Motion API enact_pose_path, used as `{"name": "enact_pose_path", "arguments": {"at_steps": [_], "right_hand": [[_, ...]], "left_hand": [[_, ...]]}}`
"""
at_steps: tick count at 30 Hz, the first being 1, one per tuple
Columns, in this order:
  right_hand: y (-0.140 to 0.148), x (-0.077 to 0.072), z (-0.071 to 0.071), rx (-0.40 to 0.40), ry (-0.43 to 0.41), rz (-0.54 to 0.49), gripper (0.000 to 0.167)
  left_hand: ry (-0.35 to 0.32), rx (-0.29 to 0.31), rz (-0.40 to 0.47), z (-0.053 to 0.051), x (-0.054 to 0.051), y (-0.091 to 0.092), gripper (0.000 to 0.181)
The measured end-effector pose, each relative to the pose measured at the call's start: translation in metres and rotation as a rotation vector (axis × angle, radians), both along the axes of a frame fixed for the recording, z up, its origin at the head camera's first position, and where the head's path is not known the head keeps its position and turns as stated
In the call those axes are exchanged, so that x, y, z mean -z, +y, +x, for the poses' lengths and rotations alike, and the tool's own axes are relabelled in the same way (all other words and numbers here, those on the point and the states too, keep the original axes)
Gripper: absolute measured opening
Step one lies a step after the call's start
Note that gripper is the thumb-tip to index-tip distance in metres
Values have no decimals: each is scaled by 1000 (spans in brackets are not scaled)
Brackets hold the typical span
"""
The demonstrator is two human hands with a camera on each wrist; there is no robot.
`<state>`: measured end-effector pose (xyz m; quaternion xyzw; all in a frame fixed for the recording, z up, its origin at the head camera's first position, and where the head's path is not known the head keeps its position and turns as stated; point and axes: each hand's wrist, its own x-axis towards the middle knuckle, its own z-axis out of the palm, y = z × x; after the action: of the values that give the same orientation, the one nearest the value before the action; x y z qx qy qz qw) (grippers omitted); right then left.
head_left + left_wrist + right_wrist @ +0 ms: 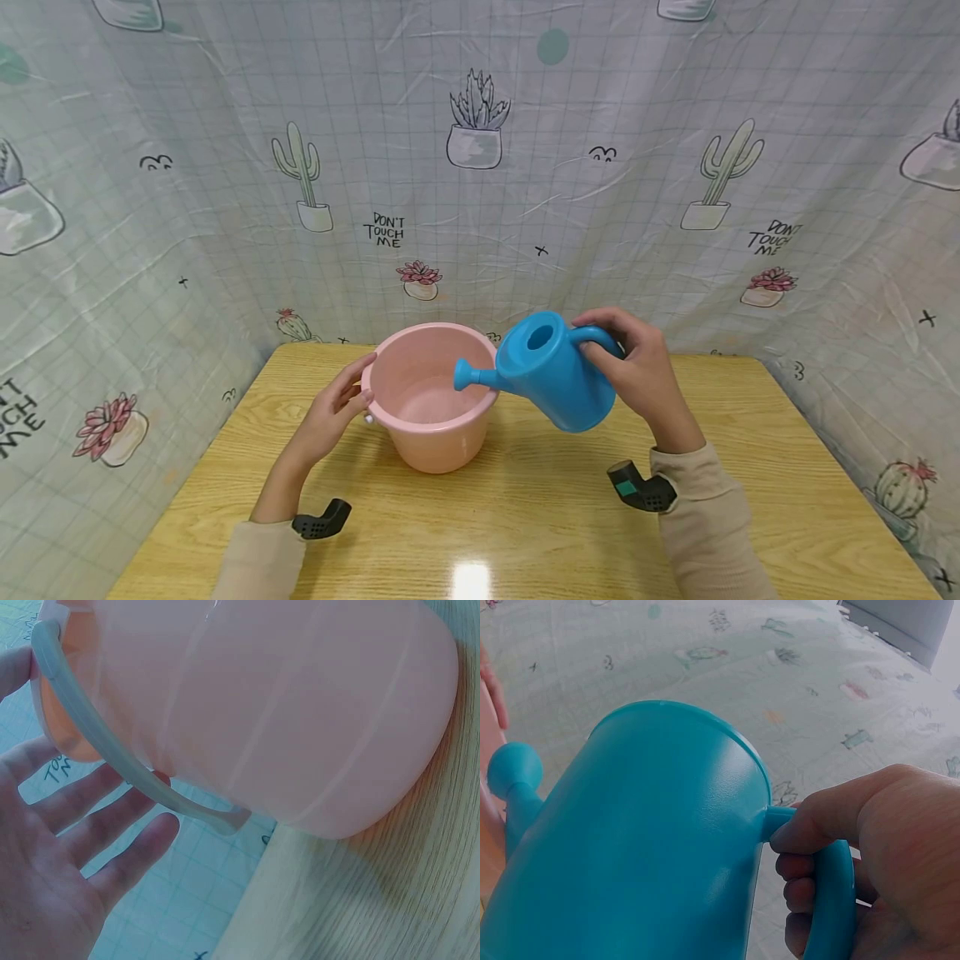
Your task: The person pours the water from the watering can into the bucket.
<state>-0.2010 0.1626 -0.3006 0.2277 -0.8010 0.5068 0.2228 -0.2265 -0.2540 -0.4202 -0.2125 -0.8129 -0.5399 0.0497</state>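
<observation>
A pink bucket stands upright on the wooden table. My left hand rests at the left of its rim, fingers spread and fairly straight, with the thumb and forefinger touching the edge. In the left wrist view the bucket's pale carrying handle hangs across the fingers. My right hand grips the handle of a blue watering can, its fingers curled round it. The can hangs above the table, tilted left, and its spout head is over the bucket's opening. No water shows.
The wood-grain table ends at a grey-white cloth printed with cacti, which hangs behind and at both sides. A black wrist device is on the left wrist and another wrist device on the right.
</observation>
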Motion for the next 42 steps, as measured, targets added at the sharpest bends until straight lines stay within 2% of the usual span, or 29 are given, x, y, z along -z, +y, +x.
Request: {"name": "enact_pose_path", "arguments": {"at_steps": [9, 42], "right_hand": [[0, 1, 0, -4, 1, -6, 21], [-1, -2, -1, 16, 0, 21, 21]], "left_hand": [[2, 15, 9, 0, 0, 0, 55], [-3, 16, 20, -1, -1, 1, 55]]}}
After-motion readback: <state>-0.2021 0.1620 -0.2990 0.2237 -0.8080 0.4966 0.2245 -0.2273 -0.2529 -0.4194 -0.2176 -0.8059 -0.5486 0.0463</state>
